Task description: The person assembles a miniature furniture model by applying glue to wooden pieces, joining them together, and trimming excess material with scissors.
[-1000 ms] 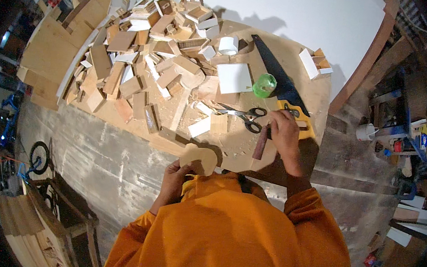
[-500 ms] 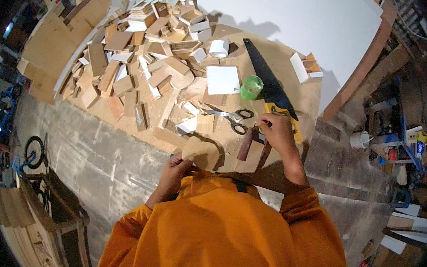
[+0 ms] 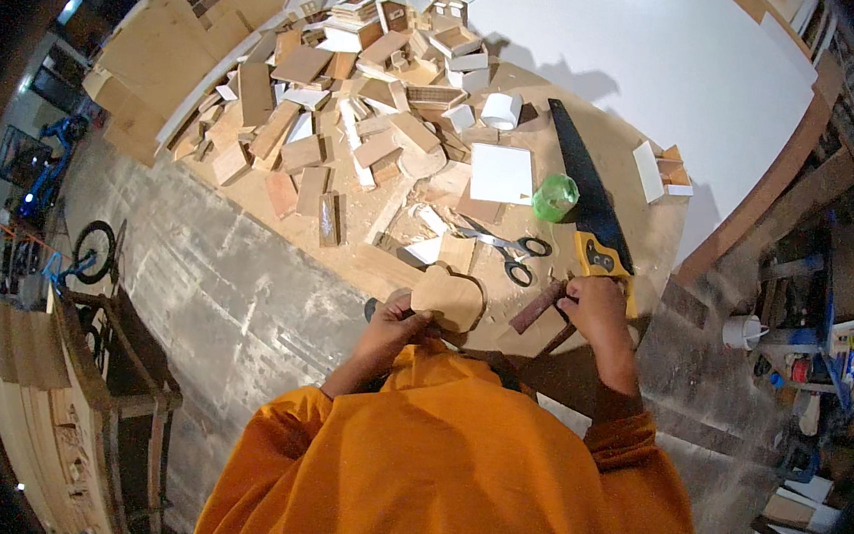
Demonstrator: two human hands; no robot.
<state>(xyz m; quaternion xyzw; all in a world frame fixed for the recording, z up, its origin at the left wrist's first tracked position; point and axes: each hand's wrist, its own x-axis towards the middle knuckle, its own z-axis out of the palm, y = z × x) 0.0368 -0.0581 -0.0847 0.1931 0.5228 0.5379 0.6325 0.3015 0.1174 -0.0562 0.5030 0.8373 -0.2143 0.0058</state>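
1. The left hand (image 3: pixel 395 322) has its fingers clamped on the near edge of a rounded plywood cutout (image 3: pixel 450 297), which lies flat at the front edge of the round wooden bench (image 3: pixel 640 234), right before the person in the orange top.
2. The right hand (image 3: pixel 594 308) has its fingers closed around one end of a dark reddish wood strip (image 3: pixel 536 308), which slants down and leftward towards the cutout; whether strip and cutout touch, I cannot tell.
3. Just beyond the right hand lies a handsaw (image 3: pixel 588 194) (black blade, yellow and black handle), its handle nearly touching the knuckles and its blade running away across the bench.
4. A pair of black-handled scissors (image 3: pixel 509 248) lies between the cutout and the saw, blades pointing left.
5. A green roll of tape (image 3: pixel 555 197) sits just beside the saw blade, with a white square panel (image 3: pixel 502 173) next to it on the left.
6. The far left half of the bench is covered by a heap of wood offcuts (image 3: pixel 329 109) and small box-like pieces, some white, some bare wood.
7. A white sheet (image 3: pixel 644 63) lies beyond the bench.
8. On the stone floor at the left, a bicycle wheel (image 3: pixel 93 251) shows beside a wooden frame.
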